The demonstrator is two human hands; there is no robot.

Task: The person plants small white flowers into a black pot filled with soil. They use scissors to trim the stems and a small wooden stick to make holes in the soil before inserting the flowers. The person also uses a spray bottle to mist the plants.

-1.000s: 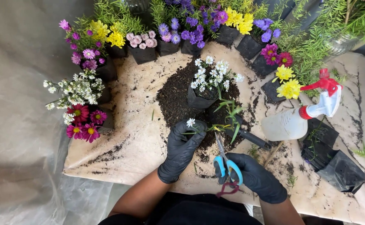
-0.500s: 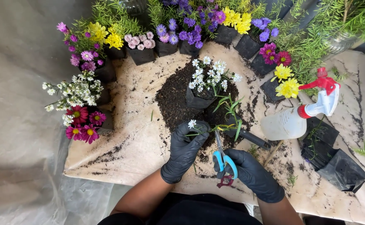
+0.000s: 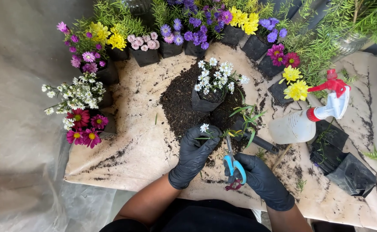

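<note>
My left hand (image 3: 196, 154), in a black glove, pinches a thin green stem with a small white flower (image 3: 204, 127) at its tip. My right hand (image 3: 261, 180), also in a black glove, grips blue-handled scissors (image 3: 233, 163). The blades point up at the stem, just right of my left fingers. Behind them a pile of dark soil (image 3: 177, 103) lies on the beige sheet (image 3: 137, 150), with a white-flowered plant in a black bag (image 3: 212, 88) standing on it. A small leafy plant (image 3: 248, 122) lies beside the scissors' tips.
Potted flowers in black bags ring the sheet: pink and white ones (image 3: 79, 116) at left, yellow and purple ones (image 3: 188, 25) along the back. A clear spray bottle with a red trigger (image 3: 309, 116) lies at right, next to empty black bags (image 3: 343, 159).
Both hands have shifted slightly up and left toward the soil, and the scissors' blades have come closer to the stem held in my left hand.
</note>
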